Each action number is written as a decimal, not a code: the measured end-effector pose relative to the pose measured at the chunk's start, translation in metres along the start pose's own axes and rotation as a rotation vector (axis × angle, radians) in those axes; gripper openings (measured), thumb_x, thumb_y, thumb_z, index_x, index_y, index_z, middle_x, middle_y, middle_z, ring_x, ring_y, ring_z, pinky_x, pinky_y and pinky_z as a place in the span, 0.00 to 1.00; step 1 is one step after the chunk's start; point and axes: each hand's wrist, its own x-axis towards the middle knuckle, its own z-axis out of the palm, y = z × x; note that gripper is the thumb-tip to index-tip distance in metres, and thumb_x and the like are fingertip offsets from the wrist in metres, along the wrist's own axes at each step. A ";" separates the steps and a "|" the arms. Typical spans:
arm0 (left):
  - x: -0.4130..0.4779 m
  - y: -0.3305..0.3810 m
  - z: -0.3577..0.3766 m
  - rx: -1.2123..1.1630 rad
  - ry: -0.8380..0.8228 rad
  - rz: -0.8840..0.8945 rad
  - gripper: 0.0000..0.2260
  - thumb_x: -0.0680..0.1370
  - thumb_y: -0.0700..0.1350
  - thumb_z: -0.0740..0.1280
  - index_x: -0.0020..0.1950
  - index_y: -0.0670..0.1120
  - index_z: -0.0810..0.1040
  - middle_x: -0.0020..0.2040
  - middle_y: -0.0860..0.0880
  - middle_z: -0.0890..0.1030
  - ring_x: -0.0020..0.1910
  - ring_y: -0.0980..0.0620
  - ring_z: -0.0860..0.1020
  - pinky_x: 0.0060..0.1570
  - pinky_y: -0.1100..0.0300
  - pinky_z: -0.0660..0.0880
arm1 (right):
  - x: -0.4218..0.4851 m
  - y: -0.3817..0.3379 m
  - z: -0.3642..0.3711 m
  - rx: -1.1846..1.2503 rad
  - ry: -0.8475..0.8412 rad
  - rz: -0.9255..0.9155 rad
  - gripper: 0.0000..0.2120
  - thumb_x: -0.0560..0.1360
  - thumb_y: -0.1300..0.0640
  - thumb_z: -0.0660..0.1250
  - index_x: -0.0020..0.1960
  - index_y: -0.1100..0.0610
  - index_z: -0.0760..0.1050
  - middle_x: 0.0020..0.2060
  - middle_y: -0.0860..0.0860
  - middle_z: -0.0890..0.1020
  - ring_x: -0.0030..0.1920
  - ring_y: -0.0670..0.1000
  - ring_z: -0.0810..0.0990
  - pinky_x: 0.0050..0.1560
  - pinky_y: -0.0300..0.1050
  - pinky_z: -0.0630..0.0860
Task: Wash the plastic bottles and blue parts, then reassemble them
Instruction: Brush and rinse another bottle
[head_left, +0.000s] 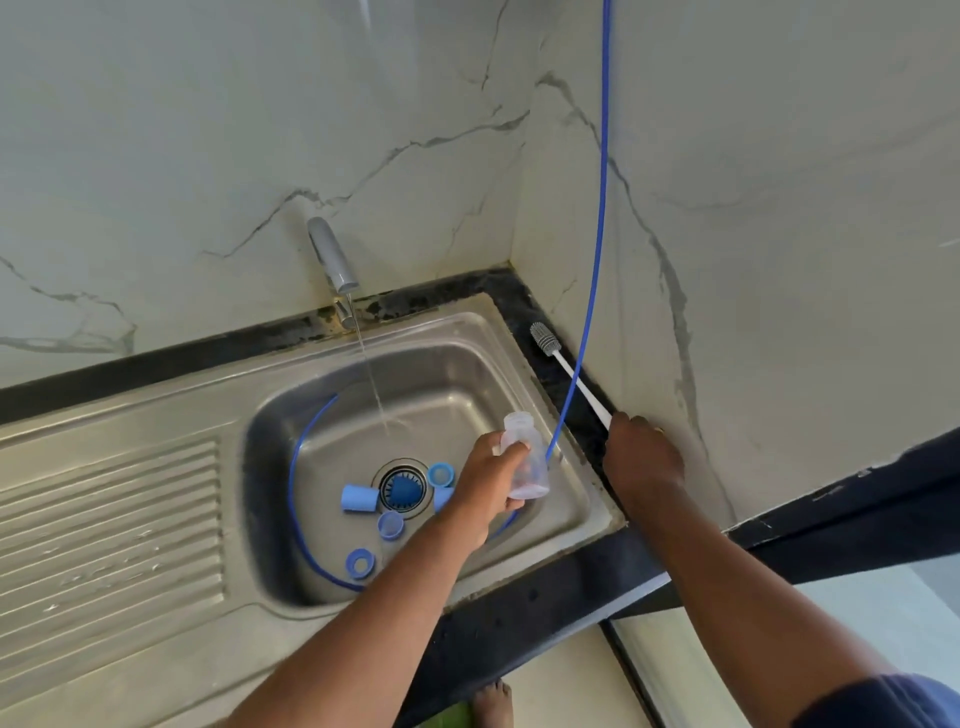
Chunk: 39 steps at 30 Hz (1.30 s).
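Scrubbing seems in hand — left grip (485, 483) clasps a clear plastic bottle (524, 467), right grip (644, 457) beside it grasps a white-handled grey brush (569, 374). Next, the brush likely must enter the bottle's mouth.

One clear plastic bottle (524, 462). Blue parts lying in the one sink (571, 499): one tube-shaped cap (359, 499), one round lid (440, 474), one small cup (390, 525), one ring (360, 564), plus one half-hidden piece (442, 500). Adds up to five. One more blue shape (402, 489) in the drain, kind unclear. One bottle brush (569, 376). One blue hose (597, 208). One tap (332, 257). Two hands: left hand (485, 483), right hand (644, 460). One bare foot (493, 701).
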 end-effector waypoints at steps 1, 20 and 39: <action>0.001 0.000 0.000 -0.001 0.014 -0.004 0.15 0.82 0.51 0.64 0.69 0.52 0.70 0.61 0.45 0.79 0.56 0.44 0.82 0.49 0.51 0.82 | 0.002 0.001 0.002 0.001 0.001 -0.005 0.06 0.80 0.58 0.62 0.57 0.55 0.74 0.52 0.53 0.80 0.53 0.56 0.82 0.46 0.49 0.79; -0.007 -0.012 0.016 -0.170 -0.046 -0.086 0.18 0.82 0.55 0.58 0.62 0.44 0.77 0.57 0.39 0.80 0.42 0.44 0.81 0.39 0.51 0.79 | -0.087 0.002 -0.035 0.622 -0.147 0.275 0.09 0.84 0.54 0.54 0.51 0.58 0.69 0.46 0.57 0.79 0.43 0.58 0.76 0.43 0.48 0.70; -0.022 0.021 -0.081 -0.356 0.002 0.105 0.18 0.80 0.52 0.65 0.64 0.42 0.77 0.50 0.41 0.78 0.38 0.44 0.77 0.38 0.50 0.82 | -0.204 -0.053 -0.030 0.796 -0.084 0.006 0.13 0.82 0.43 0.60 0.40 0.46 0.68 0.30 0.45 0.77 0.33 0.46 0.75 0.32 0.44 0.68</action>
